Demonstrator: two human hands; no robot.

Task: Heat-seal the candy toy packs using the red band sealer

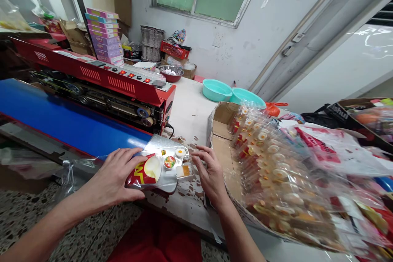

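A clear packet (pixel 162 166) of small toy foods with a red printed card inside lies on the worn white table (pixel 190 110), at the end of the blue conveyor belt (pixel 61 118). My left hand (pixel 115 176) lies flat on the packet's left side, fingers spread. My right hand (pixel 208 172) rests at the packet's right edge, fingertips touching it, fingers slightly curled and apart. The red sealing machine (pixel 123 82) runs along the far side of the belt.
A cardboard box (pixel 221 131) packed with several similar packets (pixel 276 172) stands to the right. Two teal basins (pixel 230 92), a metal bowl (pixel 171 73), a red basket (pixel 175 51) and stacked pink boxes (pixel 106 35) stand farther back. Bags and another box crowd the far right.
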